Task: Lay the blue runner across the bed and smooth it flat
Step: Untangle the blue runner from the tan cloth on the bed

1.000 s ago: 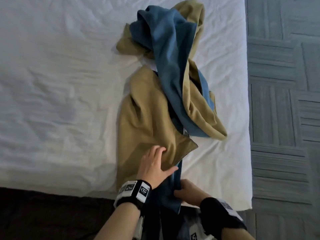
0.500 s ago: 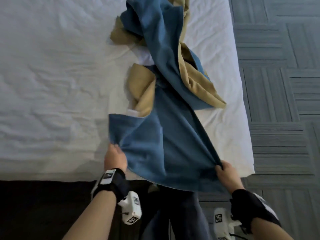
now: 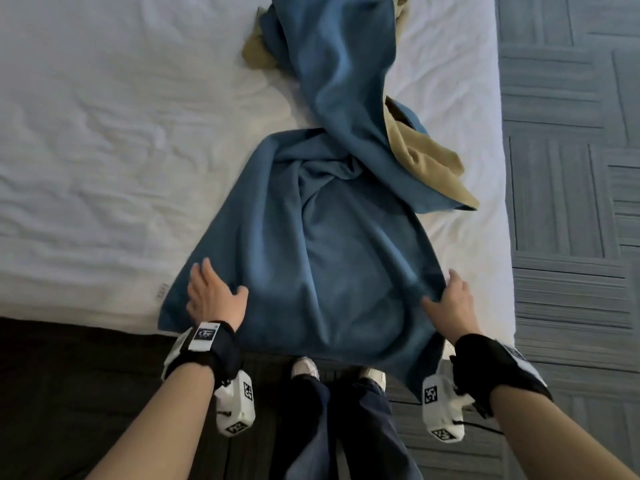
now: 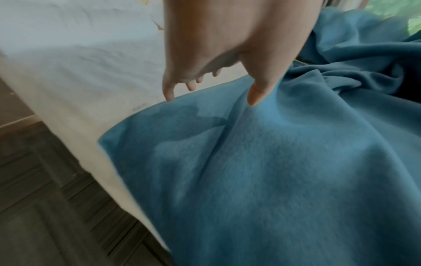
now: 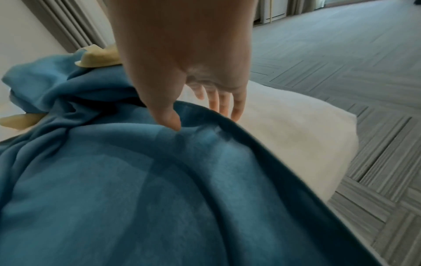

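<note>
The runner (image 3: 332, 244) lay on the bed (image 3: 104, 140), blue side up at the near end, where it spread wide and spilled over the near edge toward the floor (image 3: 568, 188). Farther up it narrowed into a twisted rope of cloth running toward the far side — its tan underside showed in folds on the right and near the top.

The left hand (image 3: 213, 296) sat at the runner's near-left edge, fingers straight and spread, the thumb tip touching the blue cloth; the left wrist view showed the other fingers (image 4: 169, 91) out over the white sheet, gripping nothing. The right hand (image 3: 450, 301) was at the near-right edge. Its thumb pressed onto the top of the cloth while the fingers (image 5: 237, 108) reached down past the raised hem — they looked straight, and nothing was clenched.

The cloth between the hands was creased and bulged, not flat. The person's dark trousers (image 3: 346, 427) and pale shoes showed below the overhang.
</note>
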Demonstrator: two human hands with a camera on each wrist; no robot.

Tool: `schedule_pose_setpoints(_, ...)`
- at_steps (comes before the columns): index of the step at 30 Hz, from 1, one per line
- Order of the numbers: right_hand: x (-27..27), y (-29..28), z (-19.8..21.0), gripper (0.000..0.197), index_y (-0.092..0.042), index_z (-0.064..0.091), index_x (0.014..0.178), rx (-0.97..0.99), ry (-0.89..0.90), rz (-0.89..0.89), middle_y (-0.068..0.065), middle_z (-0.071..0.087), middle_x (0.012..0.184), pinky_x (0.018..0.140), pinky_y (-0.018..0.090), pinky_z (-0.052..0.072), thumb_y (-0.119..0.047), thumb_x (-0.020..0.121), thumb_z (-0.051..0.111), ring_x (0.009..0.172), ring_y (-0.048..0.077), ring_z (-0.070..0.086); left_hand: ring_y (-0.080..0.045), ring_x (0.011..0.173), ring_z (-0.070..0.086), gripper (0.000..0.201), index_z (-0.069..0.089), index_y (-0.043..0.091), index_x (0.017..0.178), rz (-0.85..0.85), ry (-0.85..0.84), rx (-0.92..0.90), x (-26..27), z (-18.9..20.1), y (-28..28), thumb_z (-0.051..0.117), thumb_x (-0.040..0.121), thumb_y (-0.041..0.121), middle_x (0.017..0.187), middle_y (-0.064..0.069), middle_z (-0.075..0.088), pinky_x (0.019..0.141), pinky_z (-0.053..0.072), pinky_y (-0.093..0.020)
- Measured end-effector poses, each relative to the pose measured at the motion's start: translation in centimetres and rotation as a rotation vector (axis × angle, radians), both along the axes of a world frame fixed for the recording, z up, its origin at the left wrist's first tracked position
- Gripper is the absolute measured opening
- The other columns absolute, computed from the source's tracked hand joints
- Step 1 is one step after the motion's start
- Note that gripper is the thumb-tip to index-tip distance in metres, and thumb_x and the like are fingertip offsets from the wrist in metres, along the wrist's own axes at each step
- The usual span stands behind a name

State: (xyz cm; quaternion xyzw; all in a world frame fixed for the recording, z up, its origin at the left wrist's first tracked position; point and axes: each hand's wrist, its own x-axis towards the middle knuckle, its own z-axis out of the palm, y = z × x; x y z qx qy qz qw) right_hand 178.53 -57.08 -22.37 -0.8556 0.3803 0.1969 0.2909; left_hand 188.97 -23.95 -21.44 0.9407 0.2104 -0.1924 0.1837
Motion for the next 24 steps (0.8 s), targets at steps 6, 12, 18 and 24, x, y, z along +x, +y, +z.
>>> schedule_pose_setpoints(6,1.2,-0.7,-2.0,0.049,-0.005,0.045,0.127,0.125,-0.098,-0.17,0.018,0.063,0.116,0.084,0.034,0.043,-0.019,0.085,0.065,0.111,0.034,0.057,-0.033,0.143,0.018,0.089,0.009,0.012,0.149,-0.044,0.042,-0.001,4.1,-2.3,-0.3,0.061,0.084,0.043,0.157,-0.012,0.016,0.108,0.026,-0.059)
schedule_pose_setpoints(12,0.0,1.1,-3.7,0.017,0.003,0.051,0.101,0.053,-0.066,-0.104,0.03,0.061,0.106,0.072,0.036,0.036,-0.011,0.095,0.044,0.1,0.043,0.057,-0.04,0.109,0.054,0.03,0.046,0.01,0.11,-0.319,0.128,0.199,3.6,-3.9,0.1,0.044,0.095,0.035,0.119,-0.018,0.056,0.069,0.039,-0.043)
schedule_pose_setpoints(18,-4.9,-2.3,-3.3,0.018,0.002,0.051,0.104,-0.041,0.111,-0.19,0.039,0.059,0.105,0.073,0.04,0.036,-0.005,0.095,0.038,0.098,0.05,0.056,-0.036,0.098,0.065,0.018,0.055,0.01,0.102,-0.348,0.545,0.142,-1.7,-4.5,5.4,0.053,0.09,0.023,0.107,-0.021,0.067,0.08,0.054,-0.042)
schedule_pose_setpoints(24,-7.8,-2.6,-1.4,0.031,0.012,0.05,0.111,-0.055,0.202,-0.145,0.037,0.054,0.117,0.095,0.046,0.04,0.0,0.084,0.055,0.112,0.047,0.051,-0.032,0.103,0.066,0.035,0.059,0.009,0.107,-0.307,0.695,0.14,-5.9,-3.3,7.0,0.055,0.085,0.036,0.107,-0.014,0.069,0.08,0.052,-0.032)
